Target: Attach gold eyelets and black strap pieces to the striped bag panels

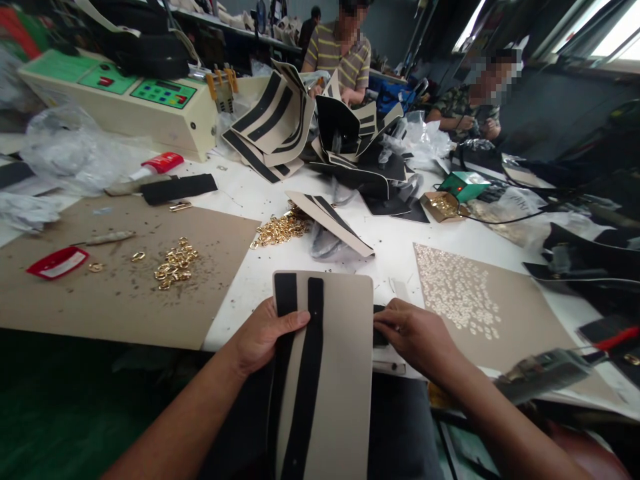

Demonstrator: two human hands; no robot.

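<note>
My left hand point(260, 337) grips a beige panel with black stripes point(347, 353) by its left side, thumb lying across the front. The panel stands upright before me, its lower part running out of the picture. Close to its right edge, my right hand point(415, 333) has its thumb and fingers pinched together. Whatever is between those fingertips is hidden or too small to name. A small black piece point(380, 337) shows just below them, partly behind the panel.
Gold rings and clasps lie in piles point(283, 230) on the white table. Many small pale discs point(457, 290) cover a brown board at right. More striped panels point(273, 123) are heaped ahead. A grey-handled tool point(543, 373) juts in at right. Two people work across the table.
</note>
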